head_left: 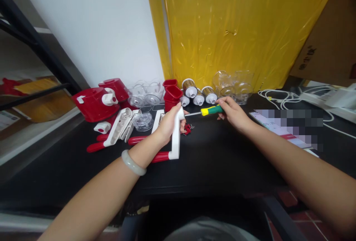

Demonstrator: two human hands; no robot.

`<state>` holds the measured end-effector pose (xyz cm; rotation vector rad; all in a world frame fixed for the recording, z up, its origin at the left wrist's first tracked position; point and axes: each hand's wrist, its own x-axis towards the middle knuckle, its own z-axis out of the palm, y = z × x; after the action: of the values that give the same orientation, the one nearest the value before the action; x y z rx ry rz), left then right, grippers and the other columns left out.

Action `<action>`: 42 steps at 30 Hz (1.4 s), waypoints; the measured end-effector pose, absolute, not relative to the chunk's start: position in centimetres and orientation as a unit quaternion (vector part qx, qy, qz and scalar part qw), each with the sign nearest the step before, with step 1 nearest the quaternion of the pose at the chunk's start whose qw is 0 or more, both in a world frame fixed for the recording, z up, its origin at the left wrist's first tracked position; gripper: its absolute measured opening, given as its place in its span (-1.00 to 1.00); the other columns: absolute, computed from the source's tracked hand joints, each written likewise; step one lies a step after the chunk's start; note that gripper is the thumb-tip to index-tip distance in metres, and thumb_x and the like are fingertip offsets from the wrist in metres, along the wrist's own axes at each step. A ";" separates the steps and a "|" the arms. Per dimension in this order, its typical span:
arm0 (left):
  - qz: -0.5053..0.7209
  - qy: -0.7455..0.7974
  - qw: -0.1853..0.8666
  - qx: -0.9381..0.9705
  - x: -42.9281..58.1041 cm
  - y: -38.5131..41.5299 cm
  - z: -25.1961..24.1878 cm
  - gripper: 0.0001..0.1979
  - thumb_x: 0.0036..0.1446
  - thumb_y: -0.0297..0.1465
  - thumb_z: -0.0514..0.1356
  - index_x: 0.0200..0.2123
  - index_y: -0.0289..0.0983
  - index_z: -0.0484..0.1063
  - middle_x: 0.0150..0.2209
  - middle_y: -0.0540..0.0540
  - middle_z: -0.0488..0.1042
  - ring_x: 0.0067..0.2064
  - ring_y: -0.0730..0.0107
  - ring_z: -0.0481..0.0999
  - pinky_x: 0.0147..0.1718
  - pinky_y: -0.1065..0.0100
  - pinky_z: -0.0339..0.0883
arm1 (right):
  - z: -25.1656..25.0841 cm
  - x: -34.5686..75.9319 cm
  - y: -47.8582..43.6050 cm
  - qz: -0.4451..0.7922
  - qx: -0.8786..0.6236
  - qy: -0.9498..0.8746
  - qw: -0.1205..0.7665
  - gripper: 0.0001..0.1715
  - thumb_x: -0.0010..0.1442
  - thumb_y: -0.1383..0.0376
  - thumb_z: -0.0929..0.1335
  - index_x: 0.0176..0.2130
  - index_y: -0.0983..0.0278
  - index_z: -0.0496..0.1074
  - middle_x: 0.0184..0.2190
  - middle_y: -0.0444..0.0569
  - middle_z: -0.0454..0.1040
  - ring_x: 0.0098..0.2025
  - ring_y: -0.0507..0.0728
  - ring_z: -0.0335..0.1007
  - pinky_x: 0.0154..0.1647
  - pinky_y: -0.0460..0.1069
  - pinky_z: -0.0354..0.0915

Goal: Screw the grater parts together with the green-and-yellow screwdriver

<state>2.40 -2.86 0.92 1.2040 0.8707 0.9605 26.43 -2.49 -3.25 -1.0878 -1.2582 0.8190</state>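
Observation:
My left hand (168, 122) is closed around the hub end of a white crank handle (175, 140) with a red grip, held over the table's middle. In my right hand (232, 113) is a screwdriver (211, 110) with a green and yellow handle, pinched by the fingers. Its metal shaft points left, and the tip meets the hub of the crank handle; the exact contact is too small to make out. Small red pieces (188, 129) lie on the table just beyond my left hand. More white handles with red grips (118, 127) rest to the left.
Red housings (93, 103), clear plastic parts (143, 121), red chutes (171, 94) and several grater drums (190, 88) line the back of the black table (217, 166). A printed sheet (275, 126) and white cables (289, 98) lie to the right. A yellow-wrapped panel (222, 29) stands behind.

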 end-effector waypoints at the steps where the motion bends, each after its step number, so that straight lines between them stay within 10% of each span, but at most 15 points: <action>1: 0.420 0.381 0.633 0.527 2.4 -2.8 0.9 -0.49 0.15 0.10 0.18 -0.33 -0.29 0.43 -0.66 0.06 0.31 -0.69 0.50 0.26 -0.64 0.44 0.28 | -3.2 26.4 -2.5 0.361 -0.463 -0.538 0.604 -0.36 0.00 -0.26 0.45 -0.24 0.17 0.33 -0.56 -0.24 0.31 -0.61 -0.01 0.23 -0.52 -0.03 0.29; 23: 0.423 0.371 0.637 0.528 2.4 -2.9 0.8 -0.49 0.17 0.09 0.18 -0.33 -0.29 0.43 -0.66 0.06 0.31 -0.69 0.49 0.27 -0.65 0.44 0.26 | -2.4 26.2 -3.0 0.440 -0.389 -0.486 0.647 -0.51 -0.04 0.23 0.44 -0.08 0.09 0.32 -0.23 -0.14 0.35 -0.31 0.07 0.33 -0.33 0.03 0.41; 29: 0.436 0.382 0.629 0.518 2.3 -2.8 0.9 -0.51 0.16 0.08 0.18 -0.31 -0.29 0.42 -0.67 0.07 0.29 -0.70 0.50 0.24 -0.65 0.44 0.27 | -3.0 26.3 -2.5 0.393 -0.435 -0.503 0.635 -0.65 0.13 -0.02 0.40 -0.19 0.12 0.41 -0.15 -0.08 0.39 -0.34 0.09 0.39 -0.34 0.09 0.47; 34: 0.438 0.387 0.630 0.511 2.3 -2.8 1.0 -0.51 0.17 0.06 0.17 -0.31 -0.30 0.42 -0.67 0.07 0.30 -0.70 0.50 0.24 -0.65 0.45 0.27 | -3.7 26.5 -2.3 0.379 -0.463 -0.529 0.602 -0.36 0.20 -0.33 0.22 -0.17 0.12 0.40 -0.57 -0.18 0.27 -0.57 0.10 0.31 -0.30 0.19 0.48; 42: 0.437 0.380 0.627 0.521 2.3 -2.9 0.8 -0.51 0.14 0.07 0.20 -0.30 -0.29 0.42 -0.66 0.07 0.32 -0.69 0.50 0.26 -0.64 0.44 0.27 | -3.0 26.1 -2.8 0.368 -0.478 -0.526 0.599 -0.45 0.08 -0.23 0.42 -0.26 0.13 0.33 -0.61 -0.27 0.18 -0.65 -0.01 0.11 -0.48 0.04 0.38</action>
<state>2.29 -2.85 0.85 1.1945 0.8713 1.0019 26.08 -2.80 -2.98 -1.1084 -1.2205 0.8530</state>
